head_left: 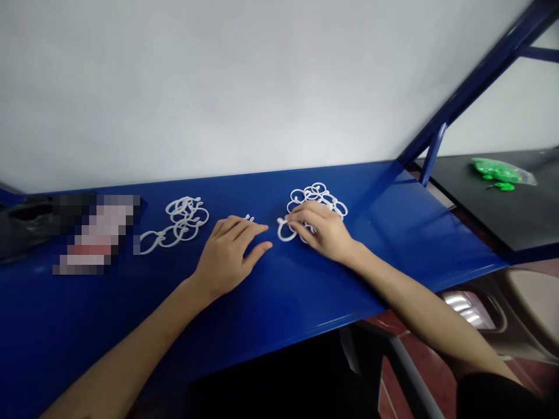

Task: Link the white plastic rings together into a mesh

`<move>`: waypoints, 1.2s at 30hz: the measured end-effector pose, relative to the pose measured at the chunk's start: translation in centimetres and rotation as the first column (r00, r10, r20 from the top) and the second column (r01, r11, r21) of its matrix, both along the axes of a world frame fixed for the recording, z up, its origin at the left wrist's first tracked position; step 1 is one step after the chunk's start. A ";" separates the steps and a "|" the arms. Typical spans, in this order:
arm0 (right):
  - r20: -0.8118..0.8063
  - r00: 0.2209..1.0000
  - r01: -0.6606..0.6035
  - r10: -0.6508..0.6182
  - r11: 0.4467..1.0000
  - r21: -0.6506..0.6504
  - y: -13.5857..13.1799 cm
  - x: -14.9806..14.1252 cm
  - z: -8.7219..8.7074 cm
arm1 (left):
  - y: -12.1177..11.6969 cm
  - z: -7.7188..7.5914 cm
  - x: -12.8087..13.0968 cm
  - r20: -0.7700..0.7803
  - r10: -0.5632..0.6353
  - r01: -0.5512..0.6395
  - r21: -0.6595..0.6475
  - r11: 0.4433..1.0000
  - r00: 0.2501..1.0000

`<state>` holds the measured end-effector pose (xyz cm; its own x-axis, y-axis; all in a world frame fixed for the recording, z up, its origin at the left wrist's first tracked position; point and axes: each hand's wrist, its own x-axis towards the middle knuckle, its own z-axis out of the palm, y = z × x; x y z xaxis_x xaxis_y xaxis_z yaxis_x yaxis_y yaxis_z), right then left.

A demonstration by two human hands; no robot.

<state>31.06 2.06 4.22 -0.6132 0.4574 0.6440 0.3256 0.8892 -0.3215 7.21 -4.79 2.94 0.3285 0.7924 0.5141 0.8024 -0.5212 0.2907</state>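
Observation:
My right hand (pixel 323 230) is closed in a pinch on a white plastic ring (pixel 280 237) with a small knob, which looks like a curtain ring. Beneath and behind that hand lies a pile of similar white rings (pixel 318 187), partly covered by the fingers. My left hand (pixel 229 250) rests low over the blue table, palm down, fingers stretched out and thumb apart. Just past its fingers a bit of another white piece (pixel 248 218) shows, mostly hidden. Left of it, a chain of linked white rings (pixel 186 228) lies on the table.
The blue table (pixel 279 314) meets a pale wall (pixel 240 87). A blurred-out flat item (pixel 102 230) and a black bag (pixel 26 227) lie at the left. Rightward are a blue metal frame (pixel 432 154), a dark table (pixel 502 215) with a bag of green pieces (pixel 498 170), and a beige chair (pixel 524 314).

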 end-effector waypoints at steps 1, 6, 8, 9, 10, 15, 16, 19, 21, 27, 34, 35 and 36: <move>-0.034 0.996 0.079 -0.080 0.997 -0.021 0.8 0.6 0.1 | 0.3 -0.2 -0.4 -0.013 0.038 -0.038 -0.013 0.999 0.999; -0.024 0.853 0.509 -0.521 0.842 -0.179 5.7 5.3 0.0 | 1.9 -1.5 -2.3 -0.072 0.234 -0.240 -0.090 0.967 0.970; 0.029 0.792 0.593 -0.610 0.757 -0.274 7.4 7.0 -0.4 | 2.3 -2.0 -2.9 -0.101 0.275 -0.285 -0.101 0.953 0.956; 0.069 0.767 0.623 -0.638 0.714 -0.319 8.1 7.7 -0.6 | 2.5 -2.2 -3.2 -0.115 0.281 -0.292 -0.103 0.951 0.953; 0.105 0.744 0.648 -0.659 0.675 -0.353 8.6 8.3 -0.9 | 2.6 -2.3 -3.3 -0.126 0.278 -0.291 -0.104 0.951 0.952; 0.206 0.705 0.693 -0.678 0.597 -0.404 9.6 9.2 -1.7 | 2.6 -2.4 -3.6 -0.147 0.268 -0.285 -0.107 0.952 0.952; 0.222 0.713 0.687 -0.665 0.598 -0.413 9.6 9.2 -1.8 | 2.5 -2.4 -3.6 -0.147 0.270 -0.287 -0.112 0.951 0.952; 0.272 0.732 0.672 -0.624 0.599 -0.435 9.6 9.3 -1.8 | 2.5 -2.2 -3.6 -0.137 0.273 -0.291 -0.135 0.947 0.952; 0.296 0.737 0.671 -0.608 0.601 -0.435 9.6 9.4 -1.7 | 2.5 -2.2 -3.6 -0.132 0.273 -0.291 -0.144 0.946 0.953; 0.351 0.725 0.688 -0.593 0.595 -0.416 9.4 9.4 -1.3 | 2.5 -2.3 -3.6 -0.124 0.265 -0.282 -0.143 0.949 0.956; 0.227 0.693 0.715 -0.684 0.610 -0.343 9.7 9.3 -1.6 | 2.4 -1.8 -3.3 -0.169 0.271 -0.293 -0.121 0.948 0.948; 0.178 0.691 0.715 -0.700 0.627 -0.309 9.6 9.1 -1.6 | 2.3 -1.7 -3.2 -0.164 0.274 -0.294 -0.106 0.950 0.947; 0.121 0.695 0.710 -0.709 0.650 -0.270 9.4 8.9 -1.4 | 2.3 -1.6 -3.1 -0.151 0.277 -0.292 -0.084 0.953 0.949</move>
